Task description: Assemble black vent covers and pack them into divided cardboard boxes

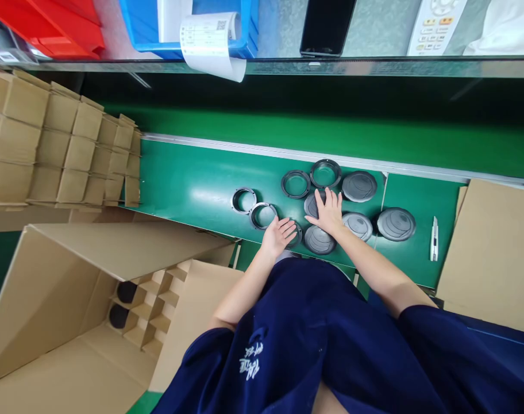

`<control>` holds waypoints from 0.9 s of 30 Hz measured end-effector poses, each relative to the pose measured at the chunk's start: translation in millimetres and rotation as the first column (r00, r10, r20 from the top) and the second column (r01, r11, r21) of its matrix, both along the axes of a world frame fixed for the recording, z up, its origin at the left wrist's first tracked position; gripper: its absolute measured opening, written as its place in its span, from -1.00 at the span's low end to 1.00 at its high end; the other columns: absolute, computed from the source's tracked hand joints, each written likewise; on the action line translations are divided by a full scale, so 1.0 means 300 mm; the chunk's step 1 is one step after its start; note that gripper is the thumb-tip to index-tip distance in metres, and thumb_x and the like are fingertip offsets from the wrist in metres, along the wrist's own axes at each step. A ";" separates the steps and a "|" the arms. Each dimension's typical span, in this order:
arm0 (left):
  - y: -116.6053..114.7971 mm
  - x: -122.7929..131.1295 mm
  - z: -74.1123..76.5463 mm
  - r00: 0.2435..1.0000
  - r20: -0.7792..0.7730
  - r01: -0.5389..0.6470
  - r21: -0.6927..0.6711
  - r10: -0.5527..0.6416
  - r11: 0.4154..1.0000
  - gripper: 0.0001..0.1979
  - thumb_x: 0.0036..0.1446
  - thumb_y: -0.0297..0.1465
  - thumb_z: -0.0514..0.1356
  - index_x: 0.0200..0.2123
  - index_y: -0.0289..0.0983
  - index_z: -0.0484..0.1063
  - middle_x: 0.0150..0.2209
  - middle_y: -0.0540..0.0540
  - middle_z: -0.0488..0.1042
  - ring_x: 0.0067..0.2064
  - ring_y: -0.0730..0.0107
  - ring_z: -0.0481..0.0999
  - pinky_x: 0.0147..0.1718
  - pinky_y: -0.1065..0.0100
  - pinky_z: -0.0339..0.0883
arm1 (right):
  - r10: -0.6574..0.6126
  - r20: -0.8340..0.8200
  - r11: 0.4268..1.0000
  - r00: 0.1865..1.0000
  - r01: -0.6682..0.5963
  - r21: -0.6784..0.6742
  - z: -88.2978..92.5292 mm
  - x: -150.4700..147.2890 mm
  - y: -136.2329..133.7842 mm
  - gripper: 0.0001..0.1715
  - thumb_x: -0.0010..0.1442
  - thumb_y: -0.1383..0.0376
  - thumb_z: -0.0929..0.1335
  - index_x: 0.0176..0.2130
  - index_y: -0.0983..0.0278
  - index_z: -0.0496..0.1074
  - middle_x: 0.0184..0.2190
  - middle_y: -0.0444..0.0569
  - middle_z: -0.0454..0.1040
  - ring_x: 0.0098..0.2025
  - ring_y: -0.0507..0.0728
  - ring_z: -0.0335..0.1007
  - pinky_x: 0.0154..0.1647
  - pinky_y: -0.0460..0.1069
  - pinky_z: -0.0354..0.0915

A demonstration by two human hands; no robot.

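My left hand [279,234] is turned palm up with its fingers stretched out. Its fingertips reach over a black ring [299,234], which they partly hide. Just left of it lie two more black rings, a nearer one [263,215] and a farther one [243,200]. My right hand [330,214] has its fingers spread over a round black vent [313,204] and covers its right part; whether it grips the vent I cannot make out. Other round louvred vents surround this hand: one in front [320,240], one behind [359,186] and one to the right [357,225].
Farther right are another vent [396,223] and a utility knife [434,238]. Flat cardboard [490,247] lies at the right edge. An open carton [115,244] with dividers stands lower left, folded dividers [64,141] behind it. A shelf [279,66] overhangs the green bench [180,178].
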State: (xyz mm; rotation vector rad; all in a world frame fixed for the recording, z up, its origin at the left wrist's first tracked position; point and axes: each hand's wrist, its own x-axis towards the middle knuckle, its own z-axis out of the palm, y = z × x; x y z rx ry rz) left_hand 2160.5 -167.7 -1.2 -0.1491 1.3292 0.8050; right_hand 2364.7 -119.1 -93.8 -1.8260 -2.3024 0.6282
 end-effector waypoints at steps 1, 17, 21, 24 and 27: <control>0.000 -0.016 -0.005 1.000 -0.016 -0.010 -0.015 0.009 1.000 -0.58 0.39 -0.09 0.06 -0.10 -0.31 0.52 0.14 -0.31 0.52 0.14 0.15 0.54 0.15 0.15 0.44 | -0.014 -0.007 1.000 1.000 0.014 0.017 0.008 -0.007 0.002 0.12 0.27 -0.11 0.36 0.49 0.47 -0.02 0.48 0.47 -0.19 0.48 0.61 -0.25 0.41 0.52 -0.25; 0.107 0.167 -0.114 0.307 -0.814 0.900 0.079 -0.493 0.429 -0.73 0.17 -0.19 0.28 -0.12 -0.17 0.57 -0.12 -0.19 0.60 -0.01 0.07 0.53 0.14 0.05 0.35 | -0.226 -0.105 0.974 0.968 0.224 -0.033 0.071 0.138 0.086 -0.23 0.43 0.03 0.18 0.47 0.28 0.11 0.52 0.15 -0.09 0.54 0.40 -0.34 0.47 0.46 -0.42; 0.035 0.281 -0.086 -0.132 -0.864 0.990 -0.135 -0.485 -0.029 -0.23 0.01 -0.17 0.45 0.29 -0.14 0.37 0.37 -0.28 0.26 0.39 -0.18 0.16 0.37 -0.15 -0.01 | -0.535 -0.061 0.843 0.842 0.538 0.028 0.048 0.515 -0.036 -0.30 0.36 -0.05 0.20 0.22 0.34 0.44 0.37 0.31 0.19 0.43 0.54 -0.12 0.35 0.56 -0.12; -0.009 0.342 -0.101 -0.273 -0.835 0.958 -0.190 -0.477 -0.216 0.16 -0.22 -0.20 0.58 0.44 -0.10 0.14 0.51 -0.33 -0.11 0.49 -0.33 -0.13 0.40 -0.29 -0.28 | -0.457 -0.055 0.889 0.888 0.458 0.020 0.020 0.707 -0.136 -0.20 0.30 -0.13 0.25 0.22 0.39 0.43 0.35 0.38 0.17 0.42 0.55 -0.10 0.34 0.51 -0.02; -0.044 0.371 -0.125 -0.312 -0.825 0.950 -0.266 -0.471 -0.163 0.18 -0.22 -0.25 0.59 0.45 -0.12 0.12 0.48 -0.38 -0.05 0.48 -0.37 -0.11 0.39 -0.32 -0.30 | -0.151 -0.077 0.988 0.985 0.151 -0.010 0.027 0.710 -0.188 -0.06 0.23 -0.19 0.31 0.36 0.31 0.28 0.42 0.32 0.07 0.44 0.55 -0.11 0.37 0.56 -0.15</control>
